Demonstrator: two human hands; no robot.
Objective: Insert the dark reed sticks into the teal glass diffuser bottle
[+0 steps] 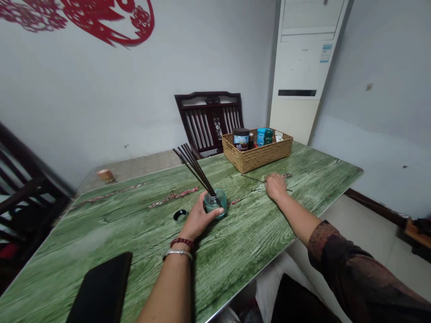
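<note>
My left hand [200, 218] wraps around a small teal glass diffuser bottle [215, 203], which stands on the green wood-grain tabletop [245, 249]. Several dark reed sticks [194, 167] rise from its neck, leaning up and to the left. A black-and-silver ring cap [180, 216] lies just left of that hand. My right hand [276, 187] rests curled on a thin dark stem [252, 178], which extends to both sides of the hand. A beaded bracelet and a silver bangle circle my left wrist.
A woven basket [257, 153] of jars and bottles stands at the table's far side. A black phone [103, 287] lies at the near edge. Dark wooden chairs [208, 121] stand beyond and left of the table, with a floor-standing air conditioner [298, 67] at back right.
</note>
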